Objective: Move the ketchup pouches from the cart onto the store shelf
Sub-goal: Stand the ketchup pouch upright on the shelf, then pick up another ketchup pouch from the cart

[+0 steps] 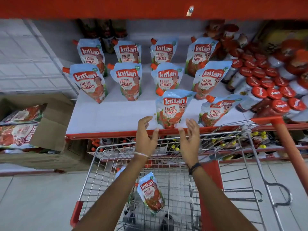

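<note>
Red-capped pouch (172, 108) stands at the shelf (106, 114) edge, left hand (145, 135) and right hand (190, 138) spread open either side, holding nothing.

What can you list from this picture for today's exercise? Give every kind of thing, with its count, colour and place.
Ketchup pouches on shelf: ten, pale blue with red labels and orange caps, standing in rows on the white shelf.
Ketchup pouch in cart: one clearly seen, same colours, lying in the basket; another may lie behind the left arm.
Cart: one, silver wire with red trim, in front of the shelf.
Shelf: one, white board with a red front edge.
Red-lidded jars: many, red lids, right end of the shelf.
Cardboard box: one, brown, open, left, holding red packets.
Dark bottles: several, back of the shelf.
Left hand: open, beside the front pouch.
Right hand: open, on its other side.
</note>
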Tool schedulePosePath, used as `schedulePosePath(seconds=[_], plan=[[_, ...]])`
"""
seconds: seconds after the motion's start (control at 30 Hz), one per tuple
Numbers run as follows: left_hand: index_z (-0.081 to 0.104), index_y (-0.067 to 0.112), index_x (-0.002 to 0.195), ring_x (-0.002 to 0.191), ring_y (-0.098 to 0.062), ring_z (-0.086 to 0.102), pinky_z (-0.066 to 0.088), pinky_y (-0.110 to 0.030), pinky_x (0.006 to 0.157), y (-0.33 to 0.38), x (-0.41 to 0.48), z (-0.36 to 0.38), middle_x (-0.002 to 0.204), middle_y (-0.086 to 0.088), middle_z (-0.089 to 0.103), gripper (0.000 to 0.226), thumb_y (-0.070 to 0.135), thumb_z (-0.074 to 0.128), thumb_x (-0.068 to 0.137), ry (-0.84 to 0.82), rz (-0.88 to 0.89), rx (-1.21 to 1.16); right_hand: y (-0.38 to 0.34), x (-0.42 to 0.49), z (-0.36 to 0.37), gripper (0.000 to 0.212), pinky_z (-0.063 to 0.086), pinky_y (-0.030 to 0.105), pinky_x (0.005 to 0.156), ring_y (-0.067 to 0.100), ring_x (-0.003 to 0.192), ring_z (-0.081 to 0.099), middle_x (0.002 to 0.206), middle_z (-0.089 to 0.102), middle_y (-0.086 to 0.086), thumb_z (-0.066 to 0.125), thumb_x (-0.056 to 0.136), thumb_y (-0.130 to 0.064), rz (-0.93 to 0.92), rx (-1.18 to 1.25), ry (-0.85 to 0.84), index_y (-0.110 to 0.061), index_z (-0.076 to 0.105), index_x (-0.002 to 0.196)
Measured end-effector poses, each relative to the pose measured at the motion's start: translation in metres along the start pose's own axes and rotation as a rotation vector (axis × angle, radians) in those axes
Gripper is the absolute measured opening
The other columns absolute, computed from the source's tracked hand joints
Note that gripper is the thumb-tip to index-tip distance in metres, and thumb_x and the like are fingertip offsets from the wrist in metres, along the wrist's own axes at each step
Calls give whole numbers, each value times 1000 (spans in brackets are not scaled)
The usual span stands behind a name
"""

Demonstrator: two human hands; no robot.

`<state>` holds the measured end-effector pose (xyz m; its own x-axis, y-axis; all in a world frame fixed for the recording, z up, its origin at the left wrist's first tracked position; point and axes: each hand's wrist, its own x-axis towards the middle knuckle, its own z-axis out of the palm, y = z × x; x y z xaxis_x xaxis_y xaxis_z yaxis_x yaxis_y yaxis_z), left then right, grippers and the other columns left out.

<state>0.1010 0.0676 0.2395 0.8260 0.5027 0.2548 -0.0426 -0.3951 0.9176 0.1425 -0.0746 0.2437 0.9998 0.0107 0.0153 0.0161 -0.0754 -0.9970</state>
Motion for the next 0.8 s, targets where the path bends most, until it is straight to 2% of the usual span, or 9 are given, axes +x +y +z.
schedulePosePath(seconds=[0.13, 0.23, 0.3, 0.37, 0.43, 0.5, 0.6, 0.73, 0.8], plan=[[48, 10, 117, 110, 3, 50, 44, -15, 97, -45, -67, -7, 116, 2, 53, 33, 21, 55, 87, -61, -92, 52, 50, -59, -6, 39, 47, 12, 91, 7, 108, 57, 117, 57, -1, 53, 94, -14, 100, -62, -44, -9, 43, 131], [46, -2, 122, 115, -29, 54, 45, -37, 96, -99, -114, -4, 122, -20, 56, 38, 13, 57, 89, -195, -398, 167, 103, -89, -5, 29, 49, 28, 89, 11, 95, 59, 104, 59, -3, 54, 92, -6, 289, -168, -150, -9, 51, 121], [45, -7, 125, 122, -39, 48, 37, -36, 99, -134, -138, 0, 129, -26, 50, 42, 10, 58, 88, -265, -678, 234, 140, -102, -5, 20, 48, 34, 88, 23, 96, 60, 98, 59, 2, 55, 91, -5, 420, -251, -240, -7, 55, 110], [50, -10, 121, 123, -39, 49, 35, -37, 100, -166, -155, 5, 130, -28, 51, 43, 13, 62, 86, -309, -899, 291, 175, -112, -3, 13, 49, 34, 88, 32, 98, 59, 100, 59, 10, 58, 90, -7, 556, -324, -410, 0, 57, 101], [50, -7, 125, 125, -36, 49, 37, -37, 105, -195, -174, 9, 133, -26, 52, 50, 22, 63, 86, -429, -1045, 368, 204, -122, -1, 4, 51, 22, 75, 24, 86, 62, 96, 61, 13, 61, 88, -8, 680, -380, -584, -10, 61, 85], [42, -2, 133, 130, -33, 45, 36, -38, 110, -222, -193, 13, 140, -21, 47, 59, 28, 62, 86, -498, -1154, 396, 234, -131, 2, 20, 51, 23, 69, 16, 79, 63, 90, 62, 11, 61, 88, -5, 743, -402, -657, -22, 61, 77], [41, -2, 134, 128, -36, 45, 38, -41, 106, -248, -214, 26, 139, -23, 46, 59, 20, 64, 85, -393, -1236, 345, 272, -140, 7, 9, 52, 41, 83, 28, 93, 58, 93, 59, 8, 64, 86, -11, 776, -524, -625, -13, 62, 94], [50, -3, 126, 119, -41, 52, 43, -42, 96, -275, -223, 40, 131, -27, 54, 41, 15, 57, 89, -249, -1305, 278, 312, -138, 19, 37, 51, 54, 94, 40, 111, 58, 118, 61, 24, 65, 84, -15, 887, -553, -556, 5, 55, 115], [55, -8, 115, 112, -42, 56, 45, -41, 86, -286, -224, 42, 121, -30, 59, 32, 9, 57, 88, -192, -1350, 212, 324, -135, 24, 28, 54, 57, 87, 43, 104, 63, 111, 65, 29, 61, 87, -12, 896, -526, -539, 6, 58, 108]])
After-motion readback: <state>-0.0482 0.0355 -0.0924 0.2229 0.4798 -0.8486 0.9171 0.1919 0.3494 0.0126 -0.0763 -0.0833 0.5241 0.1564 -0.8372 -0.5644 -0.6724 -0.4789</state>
